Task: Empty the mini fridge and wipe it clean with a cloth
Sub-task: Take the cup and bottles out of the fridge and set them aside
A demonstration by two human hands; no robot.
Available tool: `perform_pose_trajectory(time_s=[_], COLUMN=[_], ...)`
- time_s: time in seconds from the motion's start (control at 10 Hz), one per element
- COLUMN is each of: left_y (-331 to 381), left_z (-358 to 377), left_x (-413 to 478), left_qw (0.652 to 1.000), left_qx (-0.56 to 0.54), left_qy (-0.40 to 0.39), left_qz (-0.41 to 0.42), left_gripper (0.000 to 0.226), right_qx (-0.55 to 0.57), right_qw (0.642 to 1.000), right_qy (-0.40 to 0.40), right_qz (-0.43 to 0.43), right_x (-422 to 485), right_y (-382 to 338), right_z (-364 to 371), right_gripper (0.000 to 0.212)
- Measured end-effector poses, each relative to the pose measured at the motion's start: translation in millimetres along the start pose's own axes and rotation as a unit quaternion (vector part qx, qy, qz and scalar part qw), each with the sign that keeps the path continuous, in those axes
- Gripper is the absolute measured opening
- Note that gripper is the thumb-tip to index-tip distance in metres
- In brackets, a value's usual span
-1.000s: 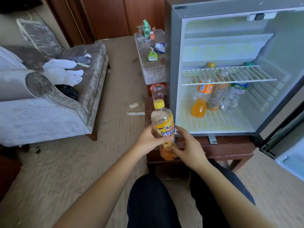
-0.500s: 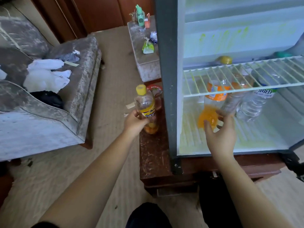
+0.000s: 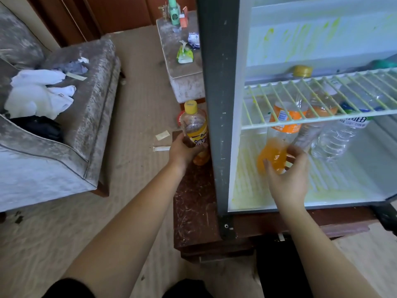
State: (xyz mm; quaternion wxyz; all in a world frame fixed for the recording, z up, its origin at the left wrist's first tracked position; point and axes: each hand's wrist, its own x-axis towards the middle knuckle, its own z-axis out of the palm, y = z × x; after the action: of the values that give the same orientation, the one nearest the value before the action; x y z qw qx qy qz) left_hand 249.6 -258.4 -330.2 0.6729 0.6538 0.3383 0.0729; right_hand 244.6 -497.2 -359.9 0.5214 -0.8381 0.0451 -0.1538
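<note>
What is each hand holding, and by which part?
The left hand grips the yellow-capped bottle around its lower label. The right hand holds nothing, open before the orange soda bottle.

Left hand point(image 3: 182, 150) took the yellow-capped bottle point(image 3: 194, 123) beside the fridge point(image 3: 219, 82) (right hand point(image 3: 290, 179) reached the orange bottle point(image 3: 271, 148)).

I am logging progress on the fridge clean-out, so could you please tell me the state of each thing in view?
fridge: open, stained yellow inside, not emptied.
yellow-capped bottle: out of the fridge, upright, capped, partly full.
left hand: grips the yellow-capped bottle.
orange soda bottle: inside, under the wire shelf, partly full.
right hand: open at the orange soda bottle, grip not closed.
water bottle: inside, leaning.
</note>
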Motion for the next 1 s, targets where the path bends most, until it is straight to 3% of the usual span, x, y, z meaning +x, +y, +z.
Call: perform_pose_trajectory(time_s=[0.1,0.2,0.4,0.5,0.6,0.8,1.0], left_y=[-10.4,-25.3,-48.7,-46.6,-40.5,-28.5,-22.6], left_z=[-7.7,-18.8,-38.2,-46.5,-52.3,-54.7,-52.3], left_x=[11.2,9.5,-37.8,-65.8,-104.3,-190.6,-243.2], left_qw=[0.991,0.976,0.957,0.964,0.974,0.98,0.948], left_qx=[0.108,0.181,0.255,0.233,0.186,0.118,0.143], left_qy=[-0.011,0.01,0.018,0.003,-0.019,-0.124,-0.272], left_qz=[0.078,0.119,0.139,0.128,0.126,0.104,0.088], left_gripper=[0.066,0.057,0.052,0.039,0.012,0.006,0.051], right_qx=[-0.025,-0.024,-0.072,-0.081,-0.074,-0.066,-0.059], right_qw=[0.998,0.995,0.994,0.99,0.986,0.98,0.976], right_qy=[-0.05,-0.067,-0.055,-0.069,-0.082,-0.127,-0.21], right_qz=[0.037,0.064,0.067,0.09,0.123,0.141,0.024], right_x=[0.2,0.5,-14.5,-33.8,-61.7,-142.0,-212.6], right_y=[1.9,-0.4,-2.8,-8.7,-15.6,-22.4,-34.5], right_z=[1.6,2.6,-10.3,-30.9,-56.9,-100.1,-111.8], right_gripper=[0.072,0.079,0.07,0.068,0.063,0.067,0.066])
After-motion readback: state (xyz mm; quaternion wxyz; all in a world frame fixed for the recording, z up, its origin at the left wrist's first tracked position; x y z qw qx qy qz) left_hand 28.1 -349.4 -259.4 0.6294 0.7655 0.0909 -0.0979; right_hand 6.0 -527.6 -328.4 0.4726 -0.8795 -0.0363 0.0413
